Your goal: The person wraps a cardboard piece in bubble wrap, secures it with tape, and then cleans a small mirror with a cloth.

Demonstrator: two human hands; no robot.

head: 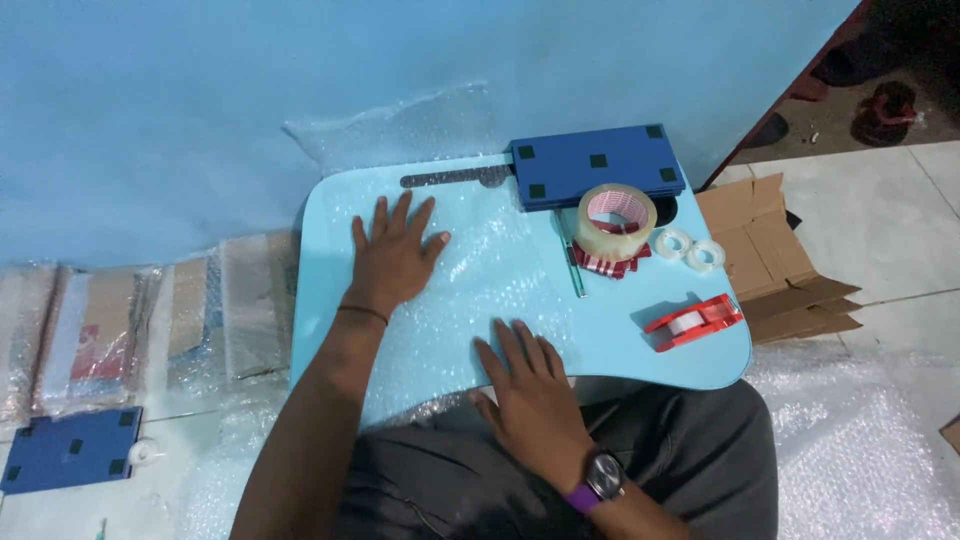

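We press our left hand [392, 255] flat, fingers spread wide and holding nothing, on the sheet of bubble wrap [470, 270] that lies over the light blue lap table [620, 350]. Our right hand [530, 385] lies flat too, fingers loosely spread and gripping nothing, on the near edge of the same sheet, close to our lap. The wrap covers most of the table's left and middle and runs up against the blue wall behind. To the right of it stand a big roll of clear tape [615, 220], two small tape rolls [690, 250] and a red tape dispenser [693, 322]. A dark blue flat board [595, 162] rests at the table's far edge, and folded cardboard [775, 265] lies on the floor just beside the table.
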